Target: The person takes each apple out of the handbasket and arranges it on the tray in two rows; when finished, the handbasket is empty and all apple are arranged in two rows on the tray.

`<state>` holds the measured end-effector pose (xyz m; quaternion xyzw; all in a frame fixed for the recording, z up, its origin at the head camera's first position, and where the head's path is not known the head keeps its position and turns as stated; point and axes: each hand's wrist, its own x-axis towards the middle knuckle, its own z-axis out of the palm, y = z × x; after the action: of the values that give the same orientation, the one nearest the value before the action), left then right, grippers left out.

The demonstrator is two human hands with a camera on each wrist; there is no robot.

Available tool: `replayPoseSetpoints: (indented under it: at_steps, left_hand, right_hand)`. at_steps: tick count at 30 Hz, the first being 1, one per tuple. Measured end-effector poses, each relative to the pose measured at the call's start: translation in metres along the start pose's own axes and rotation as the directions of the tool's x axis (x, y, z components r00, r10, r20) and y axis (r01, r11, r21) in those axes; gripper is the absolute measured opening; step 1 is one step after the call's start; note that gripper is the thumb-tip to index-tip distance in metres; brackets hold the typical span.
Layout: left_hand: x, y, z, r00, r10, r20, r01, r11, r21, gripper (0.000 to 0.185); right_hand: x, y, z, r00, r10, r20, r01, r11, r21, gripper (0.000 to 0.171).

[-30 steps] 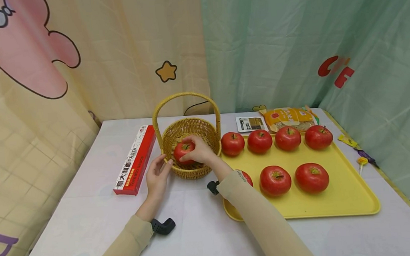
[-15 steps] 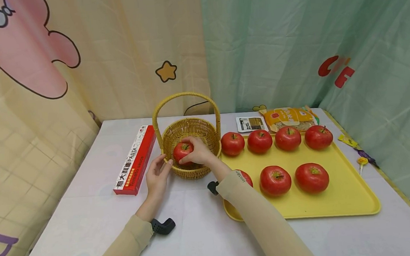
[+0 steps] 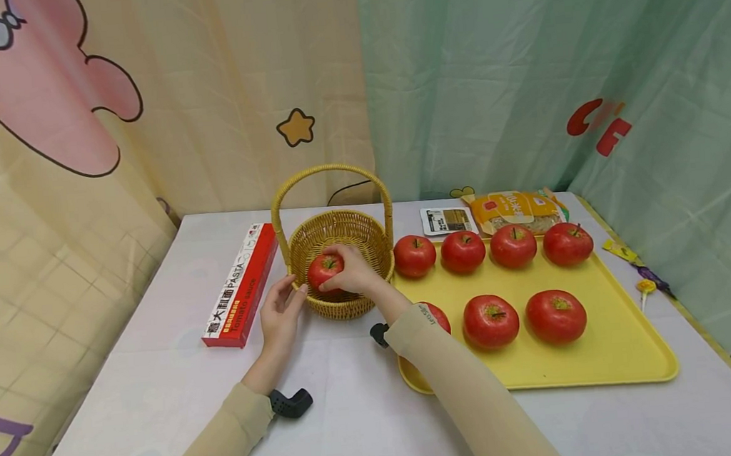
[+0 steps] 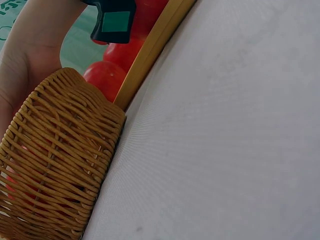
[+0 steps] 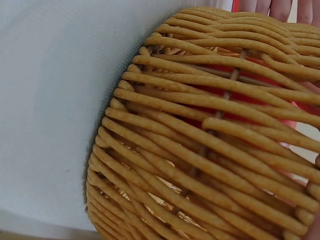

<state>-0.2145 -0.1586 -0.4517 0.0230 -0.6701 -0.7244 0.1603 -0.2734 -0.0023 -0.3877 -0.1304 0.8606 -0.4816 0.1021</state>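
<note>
— On the white table (image 3: 159, 387), where was the apple (image 3: 325, 270)?
— Inside the basket (image 3: 344, 305), right grip (image 3: 355, 274) curled round it; left grip (image 3: 280, 319), fingers relaxed, touched the basket's nine-o'clock side.

The right forearm (image 3: 441, 365) covers most of one apple (image 3: 438, 315) on the tray (image 3: 608, 366). In the right wrist view the basket (image 5: 210, 145) fills the picture, and only red shows through its weave. The print on the small packet (image 3: 446, 220) is too small to read.
</note>
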Motion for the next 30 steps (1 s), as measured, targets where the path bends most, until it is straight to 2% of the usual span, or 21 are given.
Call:
replayPoseSetpoints:
  at_steps: [3, 10, 15, 18, 22, 26, 30]
  left_hand:
    - [0.0, 0.004, 0.0, 1.0, -0.025, 0.012, 0.025, 1.0, -0.006, 0.04]
    - [-0.01, 0.029, 0.004, 0.999, -0.032, 0.027, 0.032, 0.999, 0.023, 0.042]
    - [-0.01, 0.03, 0.005, 0.999, -0.034, 0.025, 0.033, 0.999, 0.03, 0.041]
    - [-0.011, 0.03, 0.005, 0.999, -0.024, 0.022, 0.023, 1.0, 0.019, 0.041]
    - [-0.01, 0.029, 0.004, 1.0, -0.02, 0.017, 0.02, 1.0, 0.021, 0.041]
    - [-0.004, 0.014, 0.001, 0.999, -0.031, 0.013, 0.031, 1.0, 0.0, 0.041]
    - [0.0, 0.0, -0.001, 1.0, -0.023, -0.001, 0.023, 1.0, -0.02, 0.041]
  right_hand:
    - [0.0, 0.0, 0.0, 1.0, -0.001, 0.006, 0.001, 1.0, 0.002, 0.074]
    - [0.001, 0.0, -0.001, 1.0, 0.001, 0.004, -0.001, 1.0, -0.013, 0.078]
    - [0.002, 0.0, -0.001, 1.0, 0.01, -0.024, -0.01, 1.0, 0.007, 0.077]
    - [0.002, 0.001, -0.001, 0.999, 0.023, -0.044, -0.024, 1.0, -0.014, 0.076]
    - [-0.001, -0.003, -0.005, 0.997, 0.042, -0.068, -0.042, 0.999, -0.003, 0.075]
    - [-0.011, -0.013, -0.017, 0.996, 0.063, -0.058, -0.06, 0.997, 0.055, 0.074]
    - [-0.03, -0.022, -0.037, 1.0, 0.014, -0.009, -0.014, 0.999, 0.039, 0.071]
